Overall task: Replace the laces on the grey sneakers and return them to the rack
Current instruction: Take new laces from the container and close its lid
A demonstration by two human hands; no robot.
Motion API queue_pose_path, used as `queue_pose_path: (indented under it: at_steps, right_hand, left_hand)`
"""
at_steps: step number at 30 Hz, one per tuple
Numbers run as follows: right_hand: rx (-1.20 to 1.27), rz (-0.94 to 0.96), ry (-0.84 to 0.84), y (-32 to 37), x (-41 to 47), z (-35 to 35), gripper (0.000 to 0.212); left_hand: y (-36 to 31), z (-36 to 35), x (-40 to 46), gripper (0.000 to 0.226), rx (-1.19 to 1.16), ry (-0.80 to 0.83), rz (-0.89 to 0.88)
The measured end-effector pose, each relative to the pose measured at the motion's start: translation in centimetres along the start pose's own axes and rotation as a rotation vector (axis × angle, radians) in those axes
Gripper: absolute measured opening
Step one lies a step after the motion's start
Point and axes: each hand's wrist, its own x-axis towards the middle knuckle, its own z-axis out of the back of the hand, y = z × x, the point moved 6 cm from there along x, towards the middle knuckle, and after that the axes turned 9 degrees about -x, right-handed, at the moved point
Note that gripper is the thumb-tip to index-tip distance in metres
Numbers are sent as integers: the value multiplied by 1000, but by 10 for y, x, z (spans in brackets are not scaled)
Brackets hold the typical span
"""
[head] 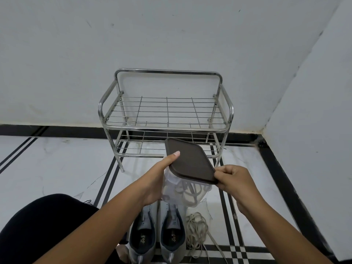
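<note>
The floor [57, 168] is pale marble-look tile crossed by black stripes, with a dark band along the foot of the white walls. A two-tier steel wire rack [165, 111] stands on it against the far wall — both of its shelves bare wire. Nearer the camera, a pair of grey sneakers [158, 235] sits side by side on the floor, toes pointing toward the rack, their eyelets unlaced. Just to the right of the sneakers lies a loose tangle of off-white laces [197, 231] — one strand trailing off over a black stripe.
</note>
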Motion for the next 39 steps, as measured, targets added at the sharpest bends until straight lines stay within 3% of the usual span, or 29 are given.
queue_pose_path:
  at_steps: [5,10,13,17,21,23,26,28,33,36,39]
  right_hand:
    - [-158,24,-109,-1,-7,0,13]
    - [-217,38,-228,1,-18,6,15]
    - [-212,9,-227,-4,-16,6,14]
    - [119,-100,-62,-14,-11,-7,11]
    - [435,-368,355,-19,-24,-39,53]
    - [575,-384,481,-14,-30,-48,57]
    - [618,-282,376,-10,-26,-42,47]
    - [567,-224,343,-6,-24,-35,45]
    - [387,-156,491,-1,-18,-17,52]
    - [568,-115,408,6,-9,-4,54]
    - [495,-17,450,10,-12,-3,56]
  left_hand:
    - [0,11,10,42,27,-150,-69]
    - [12,7,14,81,105,-26,-9]
    - [13,8,15,96,74,-84,-62]
    - [3,17,14,68,30,-231,-160]
    - [2,14,13,56,-83,-210,-181]
    - [1,11,13,60,-95,-126,-163]
    - [1,2,8,52,-49,33,-76]
    - [1,0,5,53,-32,52,-80]
    - [-1,-3,2,72,-44,136,-159]
    - [18,-15,-4,88,85,303,-88]
    - [23,-14,2,94,72,212,-99]
